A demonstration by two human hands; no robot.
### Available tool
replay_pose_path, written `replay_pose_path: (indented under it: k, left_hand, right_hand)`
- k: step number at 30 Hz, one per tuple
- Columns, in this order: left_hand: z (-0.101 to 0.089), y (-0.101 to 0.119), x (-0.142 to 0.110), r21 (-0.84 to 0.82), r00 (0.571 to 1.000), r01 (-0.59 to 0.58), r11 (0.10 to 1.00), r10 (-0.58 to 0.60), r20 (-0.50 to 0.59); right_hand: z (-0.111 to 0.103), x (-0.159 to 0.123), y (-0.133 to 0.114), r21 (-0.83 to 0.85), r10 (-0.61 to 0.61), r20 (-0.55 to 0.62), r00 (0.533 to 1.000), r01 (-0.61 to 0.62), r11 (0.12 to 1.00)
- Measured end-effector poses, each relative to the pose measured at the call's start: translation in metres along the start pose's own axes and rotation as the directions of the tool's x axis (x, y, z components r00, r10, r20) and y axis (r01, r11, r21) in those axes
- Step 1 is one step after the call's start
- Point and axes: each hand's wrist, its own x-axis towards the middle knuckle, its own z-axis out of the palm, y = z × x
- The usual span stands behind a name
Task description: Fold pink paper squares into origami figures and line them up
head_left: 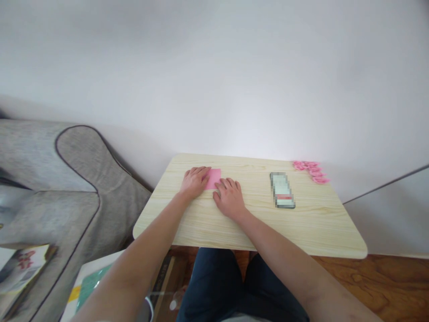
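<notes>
A small pink sheet of paper (213, 178) lies flat on the pale wood-grain table (264, 232). My left hand (195, 181) rests over its left side, fingers stretched out and covering that edge. At the lower right corner of the paper, my right hand (229, 197) touches down with its fingers spread. Neither hand grips anything. Part of the sheet is hidden beneath the left fingers.
A phone (283, 190) with a blurred screen lies right of my hands. Several folded pink paper pieces (311, 171) sit at the table's back right corner. A white wall (234, 89) rises behind, and a grey sofa (83, 179) stands left.
</notes>
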Motion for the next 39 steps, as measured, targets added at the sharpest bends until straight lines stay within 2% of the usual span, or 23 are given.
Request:
replay_pose_path:
  k: [11,15,17,19,21,23,24,27,29,30,31,34,39]
  left_hand:
    - [-0.001,0.002,-0.001,-0.058,0.999,0.010,0.998,-0.012,-0.037]
    - [0.004,0.000,0.007,-0.144,0.995,0.051,0.988,-0.062,-0.073]
    - [0.007,-0.002,0.010,-0.199,0.993,0.065,0.978,-0.084,-0.088]
    - [0.010,-0.004,0.011,-0.253,0.991,0.072,0.965,-0.098,-0.094]
    - [0.011,-0.003,0.010,-0.294,0.989,0.077,0.953,-0.109,-0.096]
    - [0.011,-0.001,0.007,-0.321,0.988,0.077,0.944,-0.115,-0.102]
    - [0.010,0.001,0.004,-0.327,0.986,0.077,0.942,-0.119,-0.113]
    - [0.008,0.013,-0.004,-0.319,0.963,0.089,0.944,-0.163,-0.214]
    - [0.009,0.022,-0.010,-0.365,0.922,0.115,0.924,-0.236,-0.306]
    - [0.011,0.025,-0.011,-0.446,0.924,0.107,0.889,-0.254,-0.284]
    - [0.014,0.028,-0.012,-0.545,0.948,0.091,0.833,-0.241,-0.209]
    - [0.023,0.032,-0.010,-0.638,0.984,0.066,0.767,-0.155,-0.085]
    - [0.025,0.029,-0.004,-0.717,0.993,0.077,0.693,-0.120,-0.009]
  right_hand:
    - [0.002,-0.001,-0.001,0.000,-0.005,-0.003,1.000,0.005,1.000]
    - [0.005,0.002,0.005,0.089,0.000,-0.036,0.999,0.003,0.996]
    - [0.006,0.006,0.011,0.218,0.063,-0.096,0.993,-0.041,0.975]
    - [0.007,0.013,0.019,0.372,0.224,-0.167,0.960,-0.149,0.916]
    - [0.008,0.022,0.025,0.448,0.326,-0.111,0.939,-0.245,0.860]
    - [0.010,0.030,0.028,0.413,0.318,0.025,0.948,-0.300,0.860]
    - [0.011,0.034,0.028,0.399,0.305,0.049,0.951,-0.299,0.867]
    - [0.013,0.041,0.026,0.373,0.307,0.034,0.951,-0.297,0.879]
    - [0.014,0.041,0.023,0.363,0.318,0.003,0.948,-0.298,0.883]
    - [0.014,0.041,0.021,0.361,0.319,-0.010,0.948,-0.294,0.885]
    - [0.015,0.040,0.019,0.361,0.315,-0.020,0.949,-0.287,0.887]
    - [0.015,0.038,0.015,0.376,0.282,-0.031,0.959,-0.250,0.892]
    - [0.014,0.037,0.012,0.424,0.218,0.003,0.976,-0.199,0.884]
